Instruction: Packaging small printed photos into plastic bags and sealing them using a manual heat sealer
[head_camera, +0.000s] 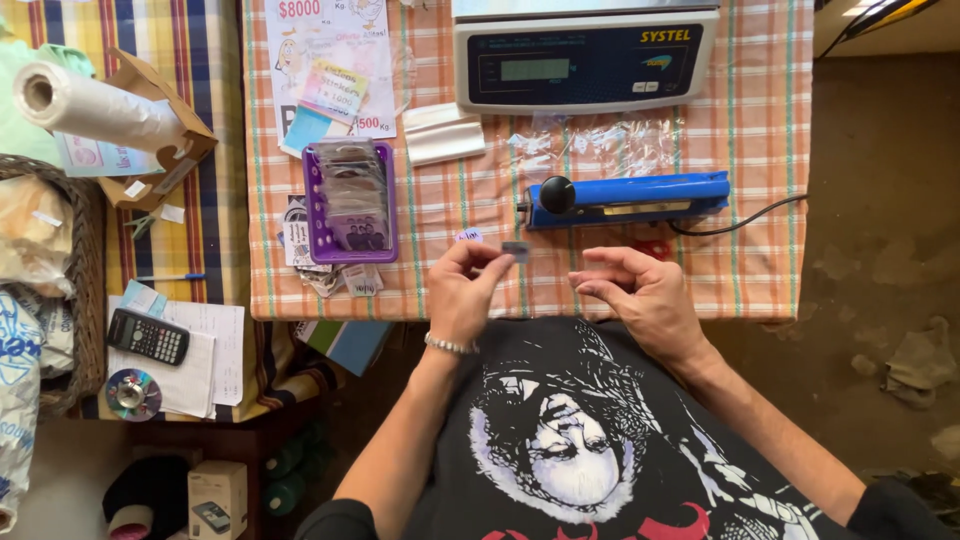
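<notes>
Small grey tag pinched by left hand near blue sealer.

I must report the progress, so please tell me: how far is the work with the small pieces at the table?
Looks done: a purple tray already holds a row of small packets. In hand: the left hand pinches a small grey piece above the checked tablecloth; the right hand has its fingers curled and seems empty. Probably left: clear bags lie by the blue heat sealer, seemingly unfilled.
</notes>
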